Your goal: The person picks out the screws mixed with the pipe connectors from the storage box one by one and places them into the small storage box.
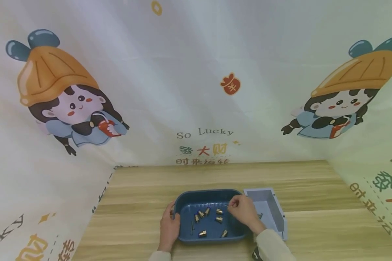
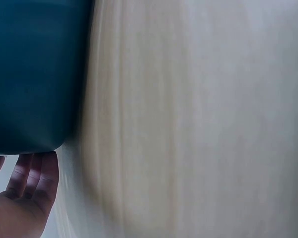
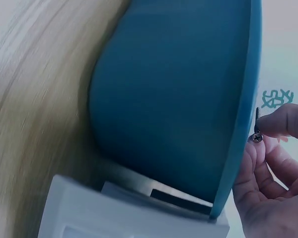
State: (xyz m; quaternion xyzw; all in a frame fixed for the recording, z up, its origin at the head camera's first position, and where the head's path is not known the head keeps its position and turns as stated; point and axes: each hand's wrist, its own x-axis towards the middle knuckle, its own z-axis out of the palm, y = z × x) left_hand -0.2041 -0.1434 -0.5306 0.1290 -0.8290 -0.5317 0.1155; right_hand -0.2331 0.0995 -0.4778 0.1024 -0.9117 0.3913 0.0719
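Note:
A dark blue tray (image 1: 212,237) holds several brass fittings (image 1: 202,233) with blue ends, and a thin dark screw (image 1: 192,227) lies at its left. My left hand (image 1: 170,228) grips the tray's left end, thumb at the rim and fingers against the outer wall (image 2: 35,183). Over the tray's right end, my right hand (image 1: 245,212) pinches a small screw (image 3: 257,138) between thumb and fingertips. Its cross-slot head faces the right wrist camera; a threaded shank shows above it, and whether that belongs to a second screw I cannot tell.
A grey box (image 1: 277,206) stands against the tray's right side, with small dark greenish pieces (image 1: 260,215) inside, partly behind the right hand. Both sit on a wood-grain table (image 1: 134,203). Printed cloth (image 1: 196,90) hangs behind and at both sides.

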